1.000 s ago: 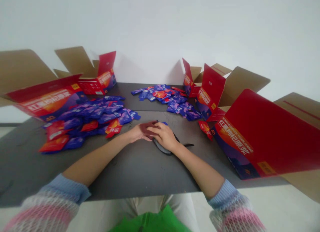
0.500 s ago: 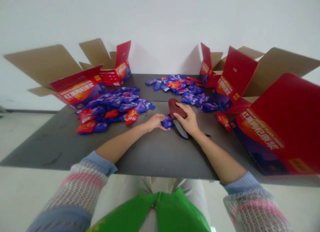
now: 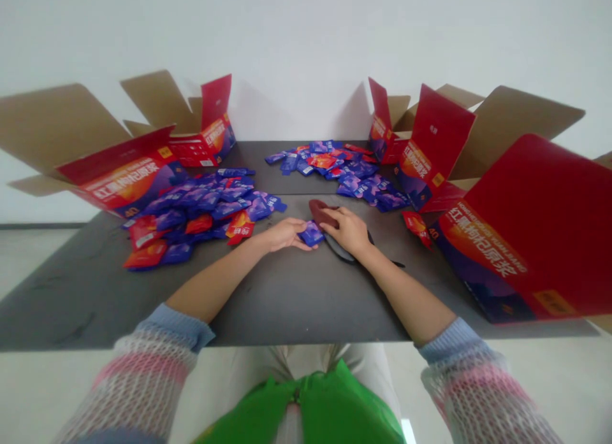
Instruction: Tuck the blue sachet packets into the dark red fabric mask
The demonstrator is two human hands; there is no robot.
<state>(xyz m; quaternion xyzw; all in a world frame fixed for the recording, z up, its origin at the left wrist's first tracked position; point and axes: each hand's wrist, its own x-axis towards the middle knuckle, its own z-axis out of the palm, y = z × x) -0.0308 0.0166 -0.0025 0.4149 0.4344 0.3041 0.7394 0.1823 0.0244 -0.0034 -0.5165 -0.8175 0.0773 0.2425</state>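
My left grip (image 3: 285,234) pinches a blue sachet (image 3: 312,234) of glossy, foil-like plastic, and my right grip (image 3: 347,230) lies on a maroon pad (image 3: 319,213), matt and seemingly cloth. Beneath that grip runs a smooth grey strip (image 3: 339,250). Under both grips, the tabletop (image 3: 296,304) is dark, matt and faintly scuffed. Left of my grips, the sachet heap (image 3: 201,205) shines the same way. Farther out on both sides, the cartons' printed red card (image 3: 530,221) looks smooth and semi-gloss, their brown cardboard flaps (image 3: 507,128) plain and matt.

Left hand (image 3: 285,234): gripping a blue sachet (image 3: 312,234)
Right hand (image 3: 345,231): resting on a maroon-and-black tool (image 3: 317,211)
Dark table (image 3: 306,304): bearing heaped sachets (image 3: 201,205) beside open red cartons (image 3: 129,179)
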